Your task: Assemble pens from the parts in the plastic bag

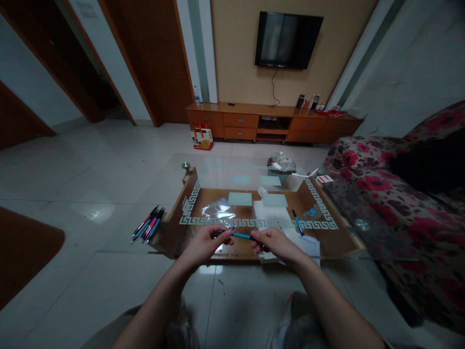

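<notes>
A blue pen (241,235) with dark ends is held level between my two hands, above the near edge of the glass coffee table (123,245). My left hand (214,240) pinches its left end, and my right hand (271,241) grips the right end; the fingers partly cover both ends. Another blue and black pen (298,224) lies on the table to the right. At the table's left side rests a pile of pens (148,224) in red, blue and black. Clear plastic packaging (219,213) lies just beyond my left hand.
White papers (308,246) are near my right hand. At the table's far side stands a dark basket (281,166) with crumpled plastic. A flowered sofa (363,157) borders the right, and a low wooden cabinet (240,121) stands behind, with a paper bag (202,137) before it.
</notes>
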Available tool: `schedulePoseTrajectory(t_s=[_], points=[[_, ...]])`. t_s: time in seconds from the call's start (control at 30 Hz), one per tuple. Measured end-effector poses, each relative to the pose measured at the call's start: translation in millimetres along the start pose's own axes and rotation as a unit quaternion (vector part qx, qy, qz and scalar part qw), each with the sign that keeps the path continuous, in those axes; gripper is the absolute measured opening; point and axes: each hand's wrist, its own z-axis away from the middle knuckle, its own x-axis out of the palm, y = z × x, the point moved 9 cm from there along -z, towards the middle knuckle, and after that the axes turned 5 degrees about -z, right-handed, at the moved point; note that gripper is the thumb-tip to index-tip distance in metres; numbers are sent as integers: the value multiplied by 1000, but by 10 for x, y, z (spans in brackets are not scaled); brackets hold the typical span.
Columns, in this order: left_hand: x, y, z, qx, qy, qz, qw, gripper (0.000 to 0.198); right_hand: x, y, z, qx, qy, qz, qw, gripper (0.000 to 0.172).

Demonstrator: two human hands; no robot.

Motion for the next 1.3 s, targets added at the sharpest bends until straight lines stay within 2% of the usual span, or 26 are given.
schedulePoseTrajectory(t_s=[0.67, 0.97, 1.3], points=[[-43, 41, 18, -10, 6, -43, 999, 46, -7, -4, -10, -10, -2, 28, 1000, 57], [-69, 75, 28, -15, 22, -35, 999, 51, -10, -8, -5, -13, -5, 36, 999, 57], [-77, 16, 21, -36, 20, -19, 999, 52, -6, -49, 0, -25, -3, 28, 999, 56]])
